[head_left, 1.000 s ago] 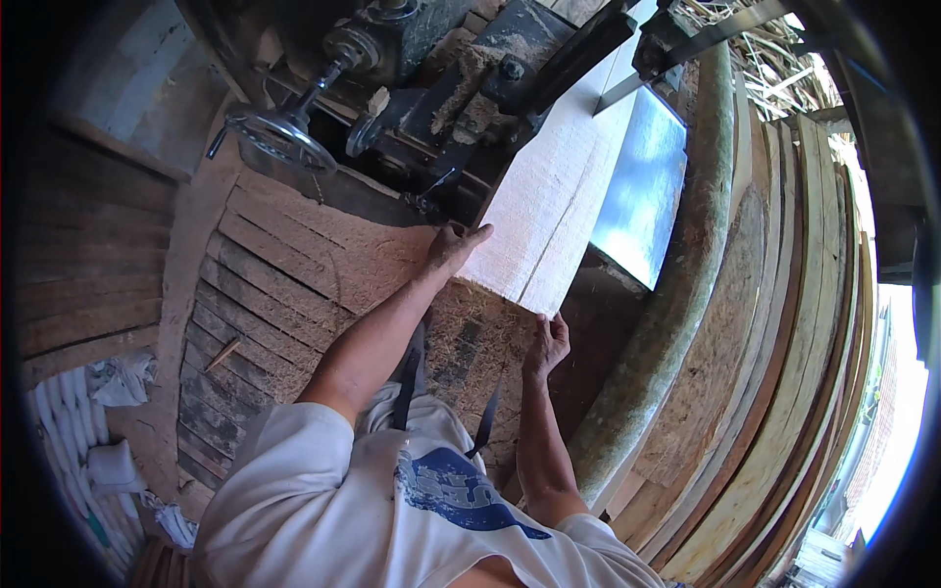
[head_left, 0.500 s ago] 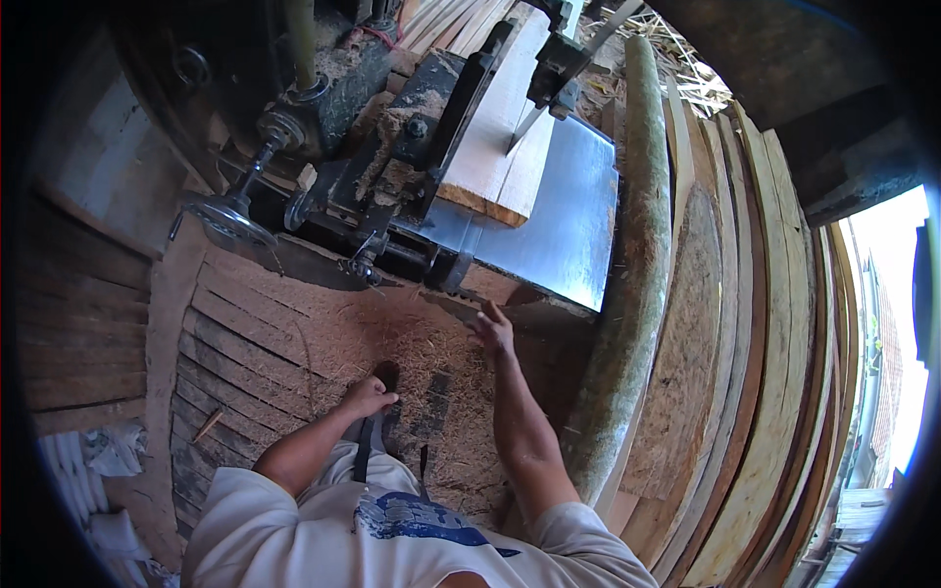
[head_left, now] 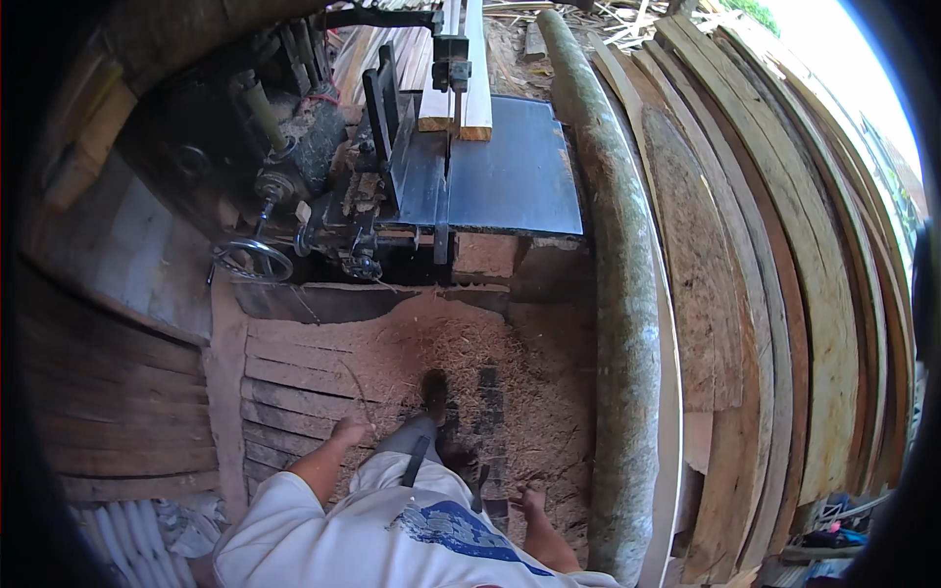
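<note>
Over the sawdust-covered floor, my left hand [head_left: 351,429] hangs with its fingers curled in and nothing visible in them. A thin curved strip [head_left: 355,380] shows just beyond it. Low beside my body, my right hand [head_left: 532,498] is empty, its fingers somewhat apart. Ahead stands a bandsaw with a metal table [head_left: 515,171] and an upright blade [head_left: 456,113]. Two pale sawn boards, a left one [head_left: 432,116] and a right one [head_left: 476,103], lie on the table's far part, one on each side of the blade. Neither hand touches the boards or the saw.
A handwheel [head_left: 253,260] juts out at the saw's left. Along the right runs a long barked log [head_left: 627,323], with several upright-edged planks [head_left: 784,255] stacked beyond it. Sawdust [head_left: 431,328] is heaped before the saw over floor slats [head_left: 294,377]. My foot [head_left: 434,389] stands there.
Both hands have come back from the saw toward my body, the right one farthest. The boards have shifted away toward the far end of the table. My view has turned.
</note>
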A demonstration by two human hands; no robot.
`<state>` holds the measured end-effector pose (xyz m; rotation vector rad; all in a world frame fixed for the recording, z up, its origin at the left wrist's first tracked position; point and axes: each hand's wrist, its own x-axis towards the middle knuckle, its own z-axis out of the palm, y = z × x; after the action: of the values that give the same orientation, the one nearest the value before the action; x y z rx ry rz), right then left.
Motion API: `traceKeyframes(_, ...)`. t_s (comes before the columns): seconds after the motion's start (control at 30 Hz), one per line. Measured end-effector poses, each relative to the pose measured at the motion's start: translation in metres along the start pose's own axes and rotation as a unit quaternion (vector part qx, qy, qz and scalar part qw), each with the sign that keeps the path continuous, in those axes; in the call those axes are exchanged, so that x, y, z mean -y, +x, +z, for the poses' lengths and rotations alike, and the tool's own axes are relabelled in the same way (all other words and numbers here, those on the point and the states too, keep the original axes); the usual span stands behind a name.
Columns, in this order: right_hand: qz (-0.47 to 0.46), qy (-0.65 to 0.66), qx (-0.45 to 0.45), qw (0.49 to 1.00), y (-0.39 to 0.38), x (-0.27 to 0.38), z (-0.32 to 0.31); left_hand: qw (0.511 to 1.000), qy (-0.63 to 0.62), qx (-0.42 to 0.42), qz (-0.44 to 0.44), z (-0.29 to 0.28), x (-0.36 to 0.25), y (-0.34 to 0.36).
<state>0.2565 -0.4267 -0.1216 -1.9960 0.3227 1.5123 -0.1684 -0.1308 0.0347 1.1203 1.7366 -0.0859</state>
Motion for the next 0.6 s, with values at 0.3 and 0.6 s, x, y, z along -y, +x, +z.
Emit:
traceKeyframes(0.3,-0.264,0.114,-0.015,0.958,-0.034,0.084,0.046,0.976,-0.166,0.121,0.077,0.056,-0.1,0.06)
traceKeyframes(0.6,-0.509,0.027,-0.063,0.858,-0.195,0.233,0.127,0.893,-0.408,0.156,0.104,0.062,-0.254,0.099)
